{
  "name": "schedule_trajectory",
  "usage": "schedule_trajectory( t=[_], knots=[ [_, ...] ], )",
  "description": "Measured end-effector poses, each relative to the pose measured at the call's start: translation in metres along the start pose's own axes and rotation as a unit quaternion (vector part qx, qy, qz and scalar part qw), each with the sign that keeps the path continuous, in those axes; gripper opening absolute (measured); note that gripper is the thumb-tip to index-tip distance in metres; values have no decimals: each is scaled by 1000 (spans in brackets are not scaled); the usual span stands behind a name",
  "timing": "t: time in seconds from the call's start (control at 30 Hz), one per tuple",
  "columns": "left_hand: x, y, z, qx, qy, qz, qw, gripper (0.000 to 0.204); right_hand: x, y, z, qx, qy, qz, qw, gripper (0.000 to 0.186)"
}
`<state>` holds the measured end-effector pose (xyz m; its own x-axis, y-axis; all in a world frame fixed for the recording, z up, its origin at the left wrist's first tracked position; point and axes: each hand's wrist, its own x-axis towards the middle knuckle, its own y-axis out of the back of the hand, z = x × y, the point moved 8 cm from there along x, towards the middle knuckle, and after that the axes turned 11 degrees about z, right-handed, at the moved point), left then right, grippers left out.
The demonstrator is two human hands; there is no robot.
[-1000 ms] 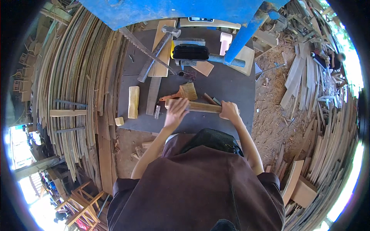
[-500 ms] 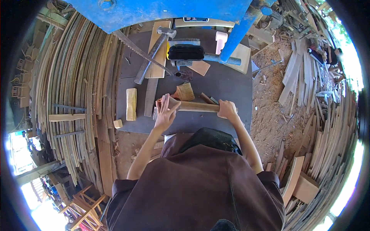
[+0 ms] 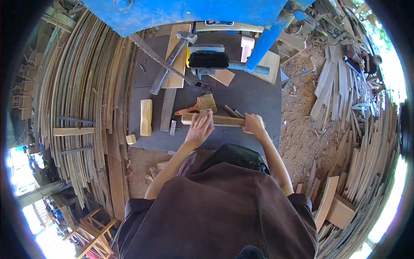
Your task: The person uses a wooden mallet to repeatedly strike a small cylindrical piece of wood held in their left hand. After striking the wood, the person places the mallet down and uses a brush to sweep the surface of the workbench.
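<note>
A squared wooden bar lies crosswise near the table's front edge. My right hand is closed round its right end. My left hand, slightly blurred, presses a brownish folded piece of sandpaper against the bar toward its left part. Just beyond the bar lies a paintbrush with wide bristles and an orange handle, close to my left fingers. A small metal piece rests left of the bar. Behind my right hand are a short dark stick and a thin strip.
A pale wood block, small wood cube and flat bar lie on the dark table. Farther back are a hammer, a saw blade and a black case. A blue machine frame overhangs the far side.
My left hand has slid rightward along the bar with the sandpaper, uncovering the bar's left end, the brush handle and the small metal piece. My right hand stays in place.
</note>
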<state>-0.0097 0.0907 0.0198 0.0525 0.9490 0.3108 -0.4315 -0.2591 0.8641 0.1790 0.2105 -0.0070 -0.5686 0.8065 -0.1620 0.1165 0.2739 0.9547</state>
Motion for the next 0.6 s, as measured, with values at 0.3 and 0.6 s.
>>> schedule_trajectory(
  t=[0.3, 0.6],
  knots=[
    [-32, 30, -46, 53, 65, -15, 996, 68, -1, 1, -1, 4, 2, 6, 1000, 28],
    [15, -18, 38, 63, -46, -10, 997, 64, -1, 4, 0, 9, 2, 6, 1000, 26]
  ],
)
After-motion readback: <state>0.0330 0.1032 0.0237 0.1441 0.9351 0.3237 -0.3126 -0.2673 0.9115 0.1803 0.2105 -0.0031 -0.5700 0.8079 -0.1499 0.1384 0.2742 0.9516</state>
